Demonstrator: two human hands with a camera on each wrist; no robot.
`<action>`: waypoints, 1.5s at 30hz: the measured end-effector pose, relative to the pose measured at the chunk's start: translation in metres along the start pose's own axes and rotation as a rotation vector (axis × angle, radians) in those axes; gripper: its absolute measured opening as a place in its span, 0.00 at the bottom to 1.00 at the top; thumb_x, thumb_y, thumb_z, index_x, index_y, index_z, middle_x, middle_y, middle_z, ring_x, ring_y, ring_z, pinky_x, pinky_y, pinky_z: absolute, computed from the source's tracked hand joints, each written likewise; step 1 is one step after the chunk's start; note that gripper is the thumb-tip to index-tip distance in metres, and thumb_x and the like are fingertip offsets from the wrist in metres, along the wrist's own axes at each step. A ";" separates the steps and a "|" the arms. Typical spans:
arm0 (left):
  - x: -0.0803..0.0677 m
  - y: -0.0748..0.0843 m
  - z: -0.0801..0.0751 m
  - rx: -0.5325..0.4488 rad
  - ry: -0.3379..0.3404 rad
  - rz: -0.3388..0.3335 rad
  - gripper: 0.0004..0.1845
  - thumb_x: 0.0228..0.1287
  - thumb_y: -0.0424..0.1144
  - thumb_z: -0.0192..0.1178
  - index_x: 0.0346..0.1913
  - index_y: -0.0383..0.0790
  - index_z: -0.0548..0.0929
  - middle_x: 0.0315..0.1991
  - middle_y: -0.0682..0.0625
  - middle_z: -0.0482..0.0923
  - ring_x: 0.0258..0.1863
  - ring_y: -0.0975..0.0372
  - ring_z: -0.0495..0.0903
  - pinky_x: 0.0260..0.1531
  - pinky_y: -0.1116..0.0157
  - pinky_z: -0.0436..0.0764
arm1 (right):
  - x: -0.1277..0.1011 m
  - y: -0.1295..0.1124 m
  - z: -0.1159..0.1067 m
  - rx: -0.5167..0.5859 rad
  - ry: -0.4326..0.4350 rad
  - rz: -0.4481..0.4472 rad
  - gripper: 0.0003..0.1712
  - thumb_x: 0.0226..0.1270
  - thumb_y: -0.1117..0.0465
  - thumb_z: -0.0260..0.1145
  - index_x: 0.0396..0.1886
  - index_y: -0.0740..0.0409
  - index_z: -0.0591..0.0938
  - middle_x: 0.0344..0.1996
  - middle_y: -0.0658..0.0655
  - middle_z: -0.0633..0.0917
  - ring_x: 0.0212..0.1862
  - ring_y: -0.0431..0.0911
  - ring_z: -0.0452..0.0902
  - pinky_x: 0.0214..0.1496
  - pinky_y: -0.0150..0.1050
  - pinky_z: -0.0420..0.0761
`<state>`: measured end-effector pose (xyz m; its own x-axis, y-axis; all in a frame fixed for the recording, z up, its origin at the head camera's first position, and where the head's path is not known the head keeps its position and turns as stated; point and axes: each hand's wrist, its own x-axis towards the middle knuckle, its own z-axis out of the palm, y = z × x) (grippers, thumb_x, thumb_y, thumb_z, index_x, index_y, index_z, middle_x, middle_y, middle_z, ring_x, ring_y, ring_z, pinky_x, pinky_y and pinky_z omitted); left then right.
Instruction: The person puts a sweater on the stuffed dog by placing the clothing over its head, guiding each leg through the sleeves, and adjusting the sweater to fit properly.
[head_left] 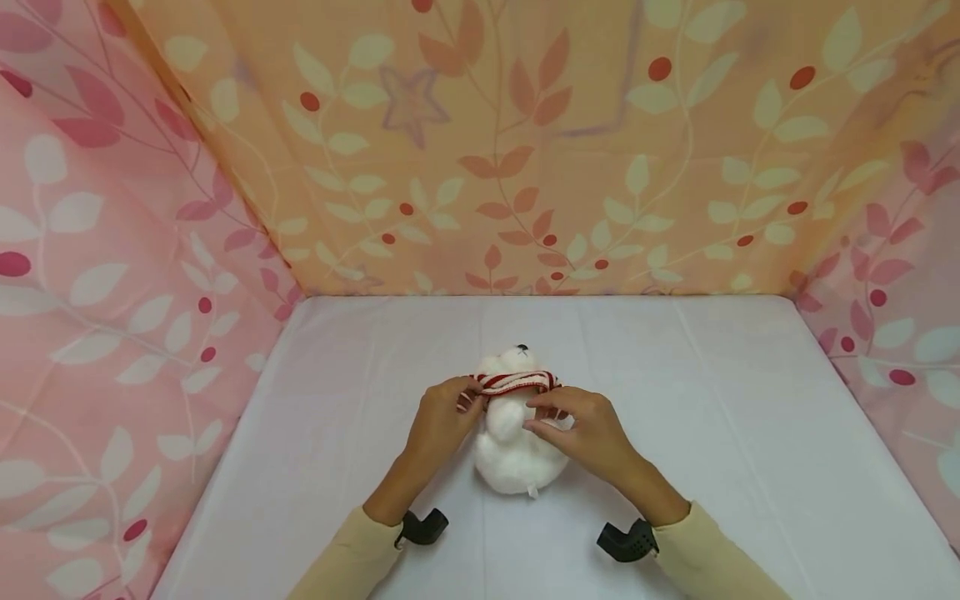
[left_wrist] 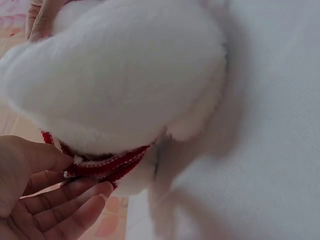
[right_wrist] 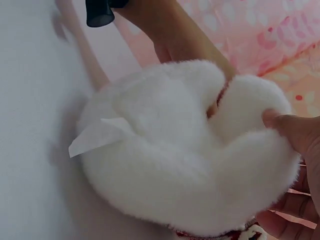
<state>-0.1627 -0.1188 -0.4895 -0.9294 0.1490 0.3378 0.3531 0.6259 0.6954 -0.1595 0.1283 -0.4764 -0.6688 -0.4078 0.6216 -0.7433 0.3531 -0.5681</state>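
A white plush bear (head_left: 517, 458) lies on its back on the white table (head_left: 750, 433), head toward the far wall. A red-and-white striped scarf (head_left: 517, 382) wraps its neck. My left hand (head_left: 467, 398) pinches the scarf's left end between thumb and fingers; in the left wrist view, the scarf (left_wrist: 107, 167) sits against my left hand (left_wrist: 75, 187) under the bear (left_wrist: 120, 75). My right hand (head_left: 534, 417) grips the bear just below the scarf. In the right wrist view, its thumb (right_wrist: 287, 127) presses into the bear's fur (right_wrist: 165, 165). A white tag (right_wrist: 100, 135) sticks out of the bear's rear.
Floral fabric walls enclose the table: pink on the left (head_left: 112, 292) and right (head_left: 900, 292), orange at the back (head_left: 525, 150). Black wrist mounts (head_left: 423, 527) (head_left: 626, 542) sit by my cream sleeves. White cloth spreads on both sides of the bear.
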 end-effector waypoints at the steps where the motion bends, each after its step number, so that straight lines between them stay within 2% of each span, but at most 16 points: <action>1: -0.001 0.000 -0.001 0.000 -0.003 -0.002 0.06 0.62 0.27 0.68 0.41 0.38 0.87 0.35 0.50 0.85 0.31 0.64 0.84 0.33 0.70 0.84 | 0.001 -0.001 0.002 0.001 -0.001 -0.018 0.18 0.48 0.61 0.84 0.41 0.54 0.90 0.29 0.45 0.86 0.32 0.38 0.80 0.33 0.33 0.80; 4: -0.003 0.000 -0.003 -0.011 -0.013 0.002 0.06 0.62 0.28 0.69 0.41 0.40 0.87 0.36 0.51 0.85 0.32 0.65 0.84 0.33 0.69 0.84 | 0.003 -0.005 0.008 0.003 0.005 -0.025 0.20 0.44 0.59 0.86 0.39 0.54 0.90 0.29 0.45 0.86 0.33 0.38 0.81 0.36 0.32 0.79; 9: -0.008 0.001 -0.005 -0.068 -0.019 0.033 0.09 0.63 0.26 0.68 0.43 0.42 0.86 0.41 0.53 0.84 0.35 0.64 0.83 0.32 0.68 0.83 | 0.008 -0.013 0.019 -0.017 0.010 0.005 0.19 0.45 0.56 0.85 0.38 0.53 0.90 0.27 0.43 0.86 0.32 0.37 0.81 0.37 0.36 0.79; 15: -0.011 0.002 -0.011 -0.234 -0.033 -0.004 0.12 0.67 0.26 0.65 0.47 0.46 0.85 0.45 0.54 0.84 0.39 0.61 0.83 0.28 0.67 0.82 | 0.013 -0.019 0.030 -0.048 0.018 0.078 0.13 0.50 0.56 0.83 0.35 0.53 0.90 0.23 0.41 0.83 0.27 0.34 0.78 0.31 0.32 0.76; 18: -0.012 0.005 -0.015 -0.300 -0.033 0.013 0.12 0.68 0.25 0.63 0.47 0.47 0.85 0.45 0.54 0.83 0.40 0.60 0.82 0.25 0.66 0.82 | 0.015 -0.023 0.034 -0.029 0.027 0.113 0.10 0.53 0.58 0.82 0.32 0.53 0.89 0.20 0.39 0.81 0.25 0.33 0.77 0.28 0.30 0.76; 22: -0.014 0.009 -0.018 -0.316 -0.010 0.051 0.12 0.69 0.26 0.62 0.46 0.48 0.84 0.45 0.55 0.81 0.41 0.60 0.81 0.24 0.66 0.82 | 0.018 -0.029 0.038 -0.031 0.036 0.173 0.08 0.53 0.60 0.81 0.29 0.53 0.88 0.18 0.39 0.80 0.23 0.31 0.75 0.26 0.30 0.75; 27: -0.015 0.016 -0.025 -0.255 0.011 0.120 0.09 0.69 0.31 0.63 0.45 0.50 0.84 0.46 0.58 0.79 0.43 0.63 0.79 0.27 0.66 0.81 | 0.020 -0.036 0.044 -0.062 0.054 0.246 0.08 0.51 0.62 0.80 0.23 0.52 0.86 0.17 0.39 0.79 0.22 0.30 0.73 0.25 0.31 0.74; 30: -0.017 0.021 -0.028 -0.172 0.015 0.153 0.09 0.68 0.30 0.65 0.43 0.50 0.86 0.46 0.60 0.78 0.43 0.65 0.79 0.29 0.67 0.79 | 0.019 -0.037 0.047 -0.074 0.064 0.280 0.11 0.51 0.63 0.79 0.20 0.50 0.84 0.16 0.38 0.78 0.22 0.31 0.72 0.25 0.31 0.73; 36: -0.025 0.027 -0.030 -0.026 0.029 0.232 0.12 0.63 0.27 0.68 0.42 0.50 0.87 0.47 0.59 0.76 0.41 0.66 0.78 0.32 0.70 0.79 | 0.019 -0.038 0.050 -0.099 0.082 0.289 0.12 0.50 0.66 0.76 0.18 0.47 0.82 0.15 0.38 0.76 0.21 0.32 0.69 0.22 0.30 0.71; 41: -0.033 0.028 -0.027 0.047 0.044 0.304 0.10 0.63 0.30 0.69 0.42 0.49 0.88 0.46 0.57 0.76 0.44 0.64 0.79 0.34 0.71 0.79 | 0.019 -0.038 0.051 -0.112 0.081 0.306 0.15 0.49 0.67 0.77 0.16 0.47 0.81 0.12 0.38 0.73 0.19 0.32 0.66 0.20 0.30 0.67; 45: -0.038 0.027 -0.024 0.093 0.062 0.343 0.11 0.61 0.30 0.70 0.42 0.50 0.89 0.44 0.57 0.76 0.43 0.64 0.78 0.31 0.72 0.76 | 0.018 -0.038 0.053 -0.120 0.091 0.328 0.16 0.50 0.66 0.79 0.15 0.46 0.82 0.12 0.37 0.74 0.19 0.32 0.67 0.19 0.30 0.67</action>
<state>-0.1150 -0.1257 -0.4681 -0.7492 0.3176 0.5813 0.6294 0.6148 0.4753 -0.1432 0.0633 -0.4718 -0.8662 -0.1815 0.4657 -0.4817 0.5512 -0.6813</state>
